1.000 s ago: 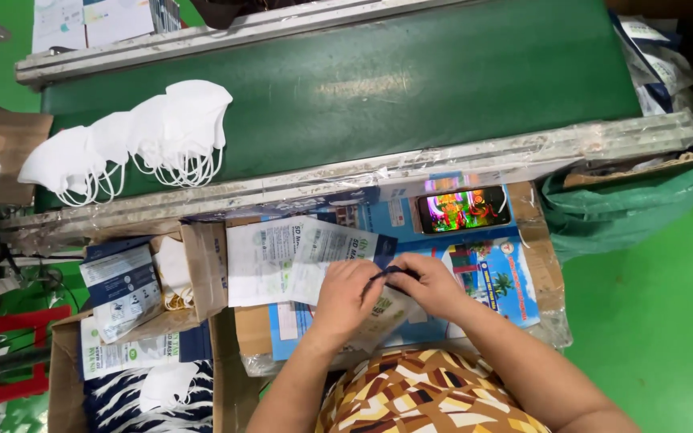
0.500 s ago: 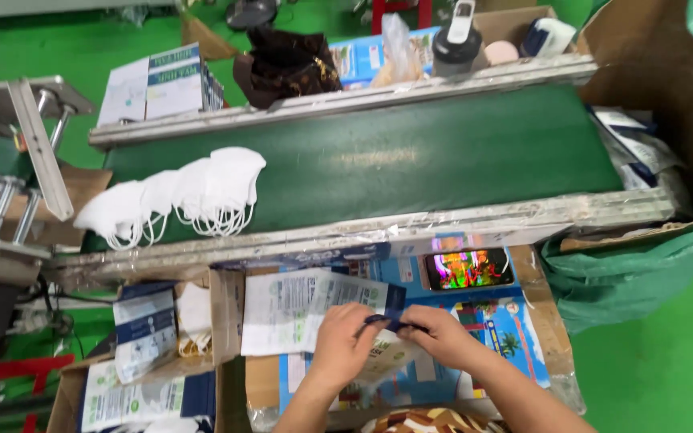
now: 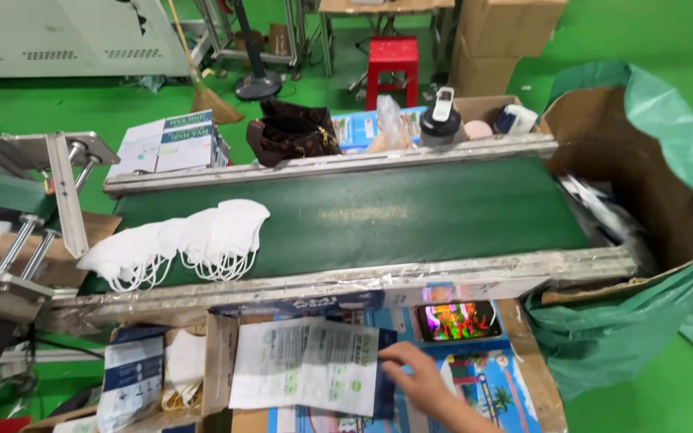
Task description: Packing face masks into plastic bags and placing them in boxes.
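A long green conveyor belt (image 3: 411, 212) with worn metal rails crosses the view. To its right a big cardboard box (image 3: 643, 184) stands lined with a green plastic sack (image 3: 683, 128). On the belt's left part lies an overlapping row of white face masks (image 3: 182, 240), ear loops hanging toward the near rail. Below the near rail sits a cardboard-sided bench (image 3: 523, 361) covered with colourful printed sheets; on it rests a stack of flat printed pouches (image 3: 306, 375), white with green marks, just beside a lit phone (image 3: 459, 321). Only one of the hands is in view, and which hand cannot be told (image 3: 415, 377): it comes from the bottom edge, fingers (image 3: 391, 354) loosely spread and resting on the right edge of the pouches, not clenched round them. Beyond the belt stand a brown bag (image 3: 290, 132) and a dark bottle (image 3: 440, 120)
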